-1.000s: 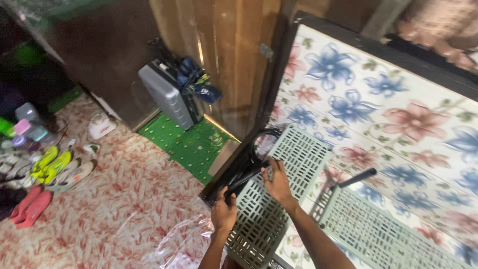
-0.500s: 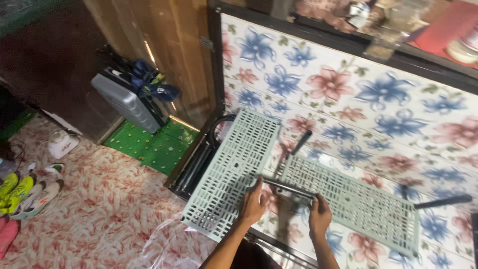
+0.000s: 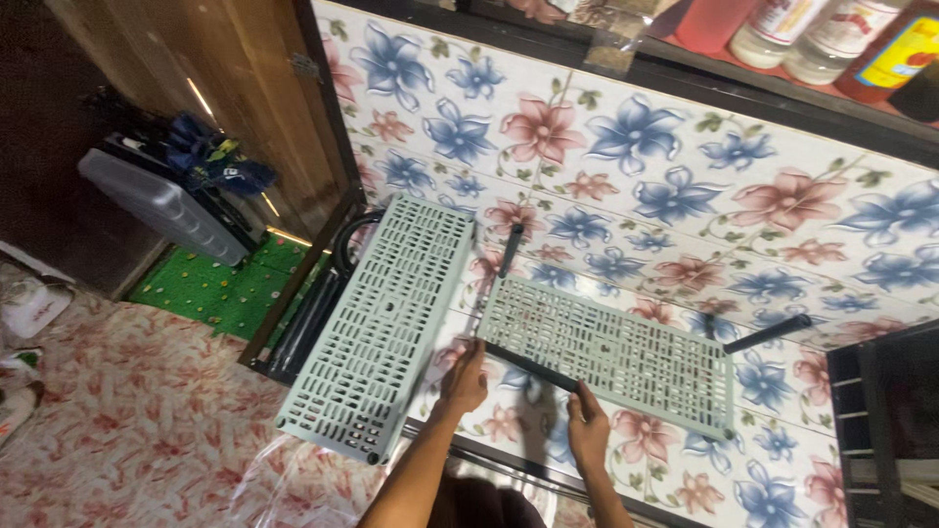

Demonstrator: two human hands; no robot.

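A thin black metal rod (image 3: 528, 366) is gripped at both ends along the near edge of a pale grey-green perforated plastic shelf panel (image 3: 611, 354), which lies flat on the floral-tiled surface (image 3: 685, 186) at the centre of the view. The left hand (image 3: 464, 376) is closed around the rod's left end at about 7 o'clock from the panel's middle; the right hand (image 3: 588, 427) is closed on the other end at about 6 o'clock. The hands are held apart, one at each end of the rod.

A second, longer slotted grey-green panel (image 3: 383, 323) is seen at 9 o'clock from the first, tilted and overhanging the tile edge toward the patterned floor (image 3: 127, 411). Two more black rods project from the flat panel: one (image 3: 510, 250) at 11 o'clock and one (image 3: 773, 333) at 3 o'clock. A black rack frame (image 3: 313, 313) leans beyond the longer panel, and bottles (image 3: 831, 39) stand at 1 o'clock.

The step appears to be the seating of the rod along the panel's edge. It is judged best done with the rod kept parallel to that edge, both ends pressed evenly, and the panel kept flat so that it does not slide.
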